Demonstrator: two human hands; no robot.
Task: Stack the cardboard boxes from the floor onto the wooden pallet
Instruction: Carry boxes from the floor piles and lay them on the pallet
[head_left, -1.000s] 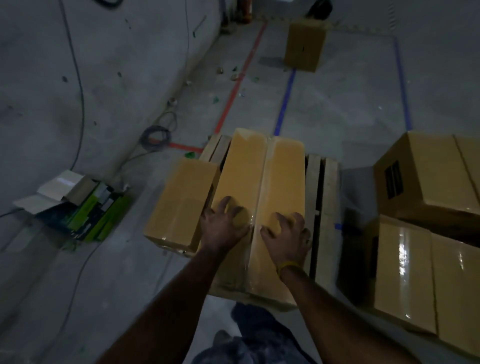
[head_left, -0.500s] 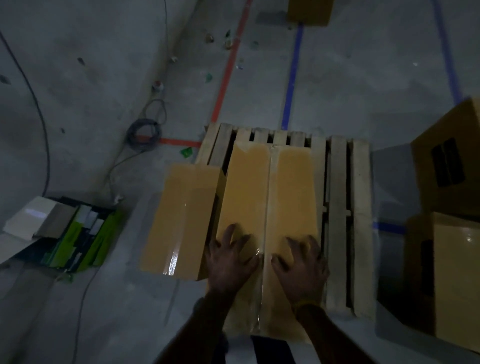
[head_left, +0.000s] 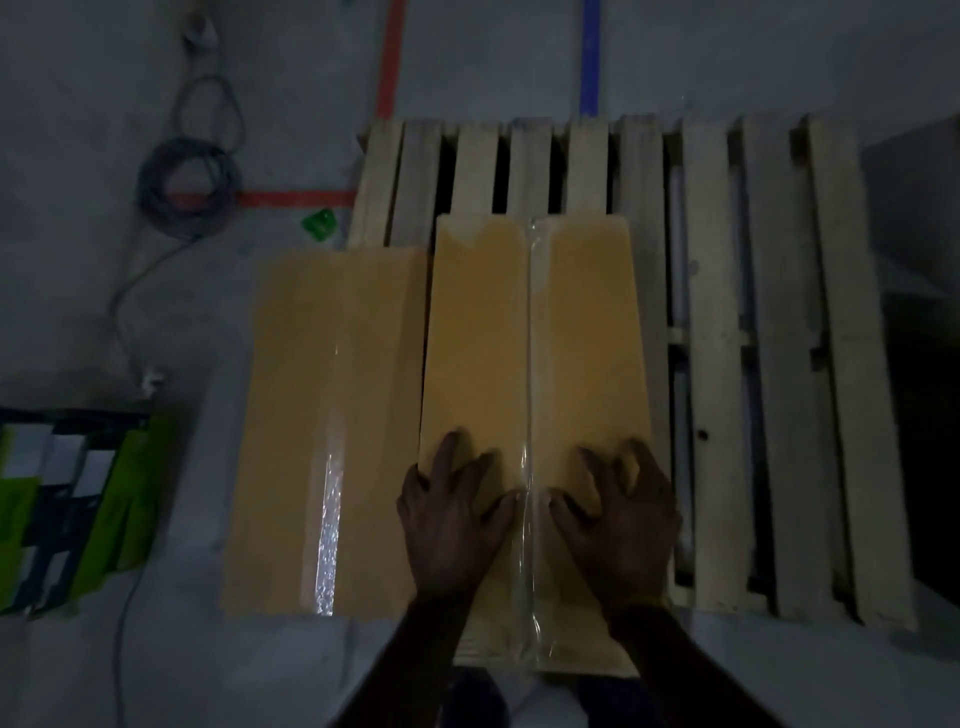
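We press both open palms, left hand (head_left: 451, 525) and right hand (head_left: 621, 522), flat on the long tan taped cardboard box (head_left: 535, 374) atop the pale slatted wooden pallet (head_left: 727, 364); next, seat it square.

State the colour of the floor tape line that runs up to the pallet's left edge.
Red floor tape line, meeting the wooden pallet; clearest in the head view.

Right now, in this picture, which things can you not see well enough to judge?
- Head view: the near end of the box under both hands; the left hand, right hand and forearms cover it.
- How far the second box sits on the pallet; that box hides the pallet's left edge.
- The green package, cut off by the left edge.
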